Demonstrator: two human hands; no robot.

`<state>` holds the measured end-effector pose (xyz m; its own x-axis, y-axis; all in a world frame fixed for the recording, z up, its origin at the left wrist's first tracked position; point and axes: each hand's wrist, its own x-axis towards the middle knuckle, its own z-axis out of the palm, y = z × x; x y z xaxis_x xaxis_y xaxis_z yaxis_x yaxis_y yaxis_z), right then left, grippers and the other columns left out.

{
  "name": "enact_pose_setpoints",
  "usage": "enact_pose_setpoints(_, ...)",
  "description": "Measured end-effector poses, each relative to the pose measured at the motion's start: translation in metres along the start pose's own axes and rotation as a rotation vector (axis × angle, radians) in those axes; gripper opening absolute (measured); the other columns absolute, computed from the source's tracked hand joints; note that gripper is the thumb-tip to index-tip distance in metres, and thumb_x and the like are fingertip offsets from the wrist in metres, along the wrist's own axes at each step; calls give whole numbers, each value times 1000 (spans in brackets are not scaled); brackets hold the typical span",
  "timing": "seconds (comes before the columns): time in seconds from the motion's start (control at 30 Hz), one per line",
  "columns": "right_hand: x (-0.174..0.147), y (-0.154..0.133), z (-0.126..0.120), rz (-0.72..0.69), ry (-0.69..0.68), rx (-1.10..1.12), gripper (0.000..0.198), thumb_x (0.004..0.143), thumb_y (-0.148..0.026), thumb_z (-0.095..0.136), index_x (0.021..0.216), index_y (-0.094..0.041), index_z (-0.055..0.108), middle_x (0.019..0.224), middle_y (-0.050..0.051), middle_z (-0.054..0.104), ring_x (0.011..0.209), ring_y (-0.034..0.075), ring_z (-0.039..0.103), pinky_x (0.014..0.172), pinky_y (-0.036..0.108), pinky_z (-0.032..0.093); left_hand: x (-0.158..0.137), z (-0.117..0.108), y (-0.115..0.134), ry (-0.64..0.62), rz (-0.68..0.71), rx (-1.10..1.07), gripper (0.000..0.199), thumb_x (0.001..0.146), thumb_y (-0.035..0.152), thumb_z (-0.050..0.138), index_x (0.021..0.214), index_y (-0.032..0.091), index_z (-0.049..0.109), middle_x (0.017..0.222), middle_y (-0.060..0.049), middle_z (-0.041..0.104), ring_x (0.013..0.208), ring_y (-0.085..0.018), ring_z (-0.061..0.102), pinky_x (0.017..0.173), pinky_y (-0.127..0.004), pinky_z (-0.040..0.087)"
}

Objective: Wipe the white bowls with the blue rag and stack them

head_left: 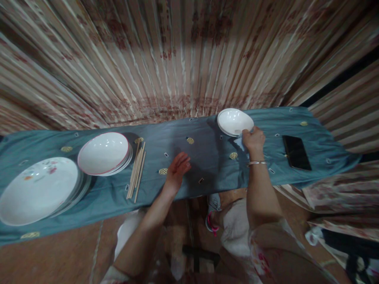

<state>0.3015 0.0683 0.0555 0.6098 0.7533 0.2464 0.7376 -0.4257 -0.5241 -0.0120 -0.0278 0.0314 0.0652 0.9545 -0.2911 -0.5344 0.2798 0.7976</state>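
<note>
At the far side of the table, my right hand [254, 140] is closed at the front right edge of a small stack of white bowls [232, 120]. A pale blue cloth [240, 143] pokes out from under its fingers. Whether the fingers also grip the bowl rim is hidden. My left hand [178, 167] hovers over the middle of the tablecloth, fingers apart and slightly curled, with nothing in it. Nearest to it on the left lie several wooden chopsticks [136, 173], side by side. Beyond them stands a stack of red-rimmed white bowls [103, 154].
A stack of large floral plates [38, 193] sits at the table's left end. On the right lies a black phone [297, 152]. A teal tablecloth with pineapples [204, 157] covers the narrow table. Pleated curtains [177, 71] hang right behind it.
</note>
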Motion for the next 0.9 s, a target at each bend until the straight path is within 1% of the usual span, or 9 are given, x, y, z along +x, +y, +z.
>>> enact_pose_setpoints(0.2,1,7,5,-2,6,-14,37,80,-35,55,103,-8,67,100,28,72,102,41,68,92,54,50,-2,-8,5,15,15,-13,49,69,20,89,115,23,72,130,-10,69,127,-29,64,105,-45,51)
enact_pose_setpoints(0.27,-1,7,4,-17,16,-59,41,83,-36,54,107,-5,65,101,32,71,102,44,69,90,57,50,-3,-11,8,18,25,-11,49,70,21,89,116,23,72,131,-11,69,128,-29,63,107,-46,50)
enact_pose_setpoints(0.4,-10,1,-8,-56,62,-125,57,88,-38,49,124,5,60,104,37,70,102,48,70,88,58,50,-6,-19,14,21,61,15,50,69,22,89,116,25,72,130,-10,70,128,-28,63,109,-46,48)
enact_pose_setpoints(0.47,-18,-8,-14,-84,69,-103,60,89,-38,48,129,5,60,101,33,72,100,45,70,88,55,50,-7,-22,18,30,91,13,49,69,22,89,115,25,73,128,-9,70,127,-28,64,109,-44,49)
enact_pose_setpoints(0.57,-35,-30,-16,-163,63,12,53,88,-40,49,124,-4,67,91,23,76,92,37,71,85,47,50,-9,-26,24,65,141,-2,44,69,17,87,110,25,74,126,-8,72,128,-28,63,108,-42,49)
enact_pose_setpoints(0.63,-51,-51,-11,-228,-1,100,40,88,-39,48,102,-12,74,88,18,77,85,31,69,81,41,49,-11,-29,29,91,168,-7,43,68,15,87,108,24,74,124,-8,72,129,-28,63,107,-41,49)
enact_pose_setpoints(0.7,-72,-75,0,-321,-103,221,36,88,-39,47,85,-16,74,84,13,76,79,26,67,75,35,47,-13,-32,35,105,171,-16,46,68,17,86,111,24,72,124,-9,72,130,-28,62,107,-41,49)
enact_pose_setpoints(0.77,-97,-99,14,-405,-234,365,30,86,-38,51,80,-18,73,80,9,75,76,22,64,71,32,44,-17,-36,41,113,150,-39,51,70,22,87,117,25,67,125,-10,72,130,-29,63,105,-43,50)
enact_pose_setpoints(0.9,-147,-142,39,-451,-469,560,26,86,-39,56,76,-22,72,73,3,72,71,19,61,68,29,41,-25,-43,53,152,121,-117,57,73,27,85,123,27,58,123,-8,72,125,-29,66,103,-47,52)
